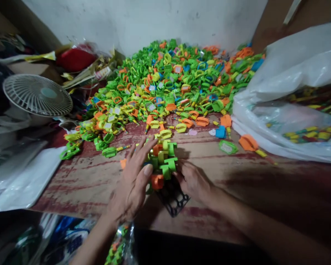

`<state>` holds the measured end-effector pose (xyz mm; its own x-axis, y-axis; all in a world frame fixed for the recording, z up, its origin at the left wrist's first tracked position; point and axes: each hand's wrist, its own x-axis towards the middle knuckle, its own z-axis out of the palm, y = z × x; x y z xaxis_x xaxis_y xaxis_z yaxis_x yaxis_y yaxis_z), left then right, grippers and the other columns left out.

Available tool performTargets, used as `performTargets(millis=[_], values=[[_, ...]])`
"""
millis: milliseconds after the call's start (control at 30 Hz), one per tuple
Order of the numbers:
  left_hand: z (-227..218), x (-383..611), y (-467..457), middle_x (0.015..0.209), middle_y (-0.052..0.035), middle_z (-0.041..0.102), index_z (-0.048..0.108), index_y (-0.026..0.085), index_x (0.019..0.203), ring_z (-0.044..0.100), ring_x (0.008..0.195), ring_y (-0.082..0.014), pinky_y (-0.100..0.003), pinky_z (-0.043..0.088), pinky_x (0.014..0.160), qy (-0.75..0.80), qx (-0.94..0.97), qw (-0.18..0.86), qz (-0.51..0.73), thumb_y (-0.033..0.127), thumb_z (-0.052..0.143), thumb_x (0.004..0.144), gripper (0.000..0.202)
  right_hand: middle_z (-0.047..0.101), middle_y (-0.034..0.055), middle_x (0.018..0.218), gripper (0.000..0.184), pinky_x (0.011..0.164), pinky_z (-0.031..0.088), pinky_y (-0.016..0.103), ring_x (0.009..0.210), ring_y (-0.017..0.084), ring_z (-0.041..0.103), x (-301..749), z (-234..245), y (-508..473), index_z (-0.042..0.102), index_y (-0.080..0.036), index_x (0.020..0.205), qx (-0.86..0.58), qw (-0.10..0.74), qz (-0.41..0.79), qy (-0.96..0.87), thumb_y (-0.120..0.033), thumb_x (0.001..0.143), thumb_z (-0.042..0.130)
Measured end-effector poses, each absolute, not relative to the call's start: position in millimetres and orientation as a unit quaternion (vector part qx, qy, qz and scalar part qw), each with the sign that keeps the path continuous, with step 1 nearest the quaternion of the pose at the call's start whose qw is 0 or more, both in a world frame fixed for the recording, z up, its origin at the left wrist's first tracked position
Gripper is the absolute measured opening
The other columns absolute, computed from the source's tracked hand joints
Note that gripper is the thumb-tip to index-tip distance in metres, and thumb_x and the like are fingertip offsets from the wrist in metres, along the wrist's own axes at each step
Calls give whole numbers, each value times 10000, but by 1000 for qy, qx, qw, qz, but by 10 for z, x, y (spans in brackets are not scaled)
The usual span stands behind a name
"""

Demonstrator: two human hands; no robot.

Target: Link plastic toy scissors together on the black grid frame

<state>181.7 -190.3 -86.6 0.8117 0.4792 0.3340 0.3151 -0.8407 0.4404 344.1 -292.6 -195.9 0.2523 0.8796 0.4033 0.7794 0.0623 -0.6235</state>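
Note:
A cluster of small green, yellow and orange plastic pieces [162, 156] stands in rows on a black plastic rack with round holes [174, 206]. The rack's near end sticks out bare toward me. Along the left side of the cluster lies my left hand [134, 176], fingers stretched out and thumb against the pieces. My right hand [194, 180] is at the right side of the cluster and rack, its fingers curled in; what they pinch is hidden. A loose green piece [227, 147] and an orange piece with a striped stem [248, 142] lie farther right.
A large heap of similar colourful plastic pieces [176, 79] rises against the wall. At right stands a white plastic sack [287, 70] with striped sticks inside. A fan [38, 95] and plastic bags [41, 176] are at left. The worn wooden table [82, 184] ends close to me.

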Motion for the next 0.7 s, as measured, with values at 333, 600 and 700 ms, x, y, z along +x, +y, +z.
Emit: performTargets(millis=[333,600,700], values=[[-823,1916,-2011,1613,-130,295,284,141,1540,184,1512,-350,-613,171,1224,166,980,-25,103,575,425,977,725,698,95,1072,339,897,544,345,1003,225,651,3489,-2011,-2913,633,-207,1123,-618,435,41,-654,-127,903,387],[-1167,2026,-1823,1556,-19,412,271,259,1558,479,1373,-286,-515,324,1146,130,963,-140,188,498,259,1033,576,722,64,1090,271,934,536,317,1001,208,665,3368,-1920,-2964,658,-233,1117,-679,386,32,-623,-175,914,488],[-1341,2019,-1745,1538,-37,443,305,219,1553,534,1322,-265,-400,124,1233,106,949,-168,245,498,362,994,628,701,50,1147,326,955,517,271,1035,180,655,3485,-1874,-3005,628,-230,1178,-679,381,42,-626,-150,888,504]])
